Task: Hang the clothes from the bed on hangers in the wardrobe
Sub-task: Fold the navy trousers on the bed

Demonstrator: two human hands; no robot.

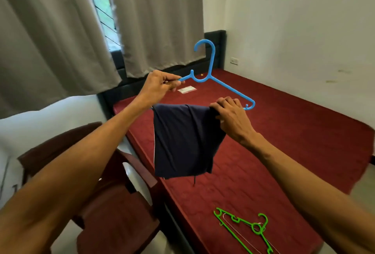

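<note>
A: In the head view, where was the garment?

B: The dark blue garment [186, 140] hung folded over the lower bar of the blue hanger [229, 90], which was held in the air above the red bed [294, 132]. No wardrobe was in view.

A: And the hands?

B: They were well apart, 1 toward each end of the hanger. The left hand [160, 85] pinched the hanger's left tip between thumb and fingers. The right hand [231, 118] was curled over the cloth's top edge near the right end. It clearly gripped fabric, but whether it also held the bar underneath could not be told.

A: How would this step be done well?

B: Probably by sliding the fold until it sat under the hook, with the 2 hanging halves about equal. Then the hanger would be levelled so the cloth would not creep off on the way to the rail.

A: What was the arms' pose?

B: Both forearms reached forward, with the left hand higher than the right. The hook pointed up and the hanger sat tilted. Spare green hangers [243, 226] lay on the bed's near end.
</note>
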